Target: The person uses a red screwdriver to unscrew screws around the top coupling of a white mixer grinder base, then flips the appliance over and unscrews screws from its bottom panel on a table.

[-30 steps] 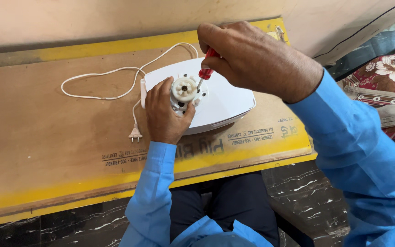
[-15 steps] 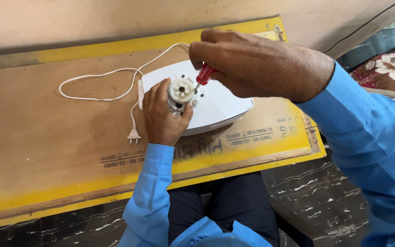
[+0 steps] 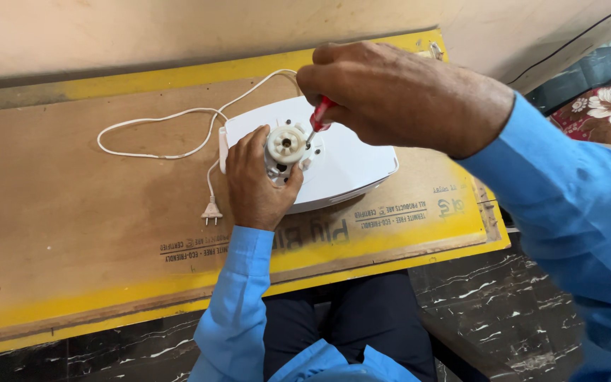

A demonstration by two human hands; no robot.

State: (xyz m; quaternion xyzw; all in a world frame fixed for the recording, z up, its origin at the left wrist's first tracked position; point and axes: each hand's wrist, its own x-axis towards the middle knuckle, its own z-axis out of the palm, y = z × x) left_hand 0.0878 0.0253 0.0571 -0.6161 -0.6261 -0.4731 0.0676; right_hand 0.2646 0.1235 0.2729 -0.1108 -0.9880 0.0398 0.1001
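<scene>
A white appliance base [image 3: 348, 166] lies on a brown board with yellow edges [image 3: 72, 233]. On top of it sits a cream round coupler [image 3: 286, 143]. My left hand [image 3: 254, 180] grips the coupler part from the near side, thumb and fingers around it. My right hand [image 3: 397, 95] holds a red-handled screwdriver [image 3: 321, 114], its tip pointing down just right of the coupler. A white power cord [image 3: 171, 134] loops to the left of the base and ends in a two-pin plug [image 3: 211, 212].
The board rests across my lap above a dark marble floor [image 3: 503, 311]. A plain wall [image 3: 178, 32] runs behind the board. A floral red cushion [image 3: 609, 106] lies at the far right.
My right hand has tilted lower over the base, hiding more of the screwdriver's handle. My left hand stays around the coupler.
</scene>
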